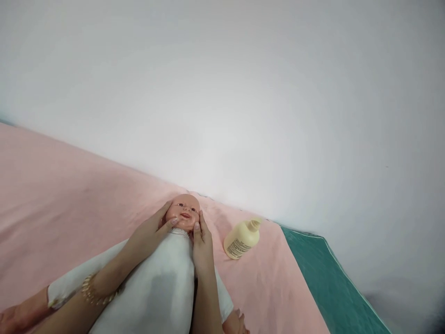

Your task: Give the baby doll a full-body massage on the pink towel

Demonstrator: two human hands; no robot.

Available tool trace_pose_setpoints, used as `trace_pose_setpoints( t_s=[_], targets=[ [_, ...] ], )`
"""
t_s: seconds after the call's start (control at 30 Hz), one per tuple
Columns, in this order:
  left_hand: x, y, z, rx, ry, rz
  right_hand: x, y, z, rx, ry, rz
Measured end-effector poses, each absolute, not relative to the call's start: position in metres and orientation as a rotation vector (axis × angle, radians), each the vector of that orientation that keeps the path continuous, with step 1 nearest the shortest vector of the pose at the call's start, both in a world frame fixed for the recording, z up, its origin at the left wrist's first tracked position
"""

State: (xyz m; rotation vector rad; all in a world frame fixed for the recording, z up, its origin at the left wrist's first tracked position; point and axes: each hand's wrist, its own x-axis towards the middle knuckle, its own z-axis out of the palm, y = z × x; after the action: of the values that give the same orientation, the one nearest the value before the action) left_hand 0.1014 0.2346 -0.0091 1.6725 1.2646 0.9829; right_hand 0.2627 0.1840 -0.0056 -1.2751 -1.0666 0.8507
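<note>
A baby doll [186, 213] in a white garment [153, 287] lies on its back on a pink cloth [69, 199], its arms spread out to both sides. My left hand [149, 234] cups one cheek, with the thumb resting by the chin. On the opposite cheek lies my right hand [203, 241], its thumb near the jaw and its fingers along the side of the head. Both hands hold the head between them; fingers behind the head are hidden. A beaded bracelet [95, 290] circles my left wrist.
To the right of the doll, a pale yellow pump bottle [242, 239] with printed text stands on the cloth. Beyond the cloth's right edge shows a green surface [323, 273]. A plain white wall [222, 93] rises directly behind the doll's head.
</note>
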Motion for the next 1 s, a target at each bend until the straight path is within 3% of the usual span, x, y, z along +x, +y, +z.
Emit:
trace_pose_setpoints(
  t_s=[1.0],
  targets=[
    [0.102, 0.235, -0.005, 1.665, 1.282, 1.017, 0.261, 0.188, -0.011, -1.35, -1.149, 0.813]
  ],
)
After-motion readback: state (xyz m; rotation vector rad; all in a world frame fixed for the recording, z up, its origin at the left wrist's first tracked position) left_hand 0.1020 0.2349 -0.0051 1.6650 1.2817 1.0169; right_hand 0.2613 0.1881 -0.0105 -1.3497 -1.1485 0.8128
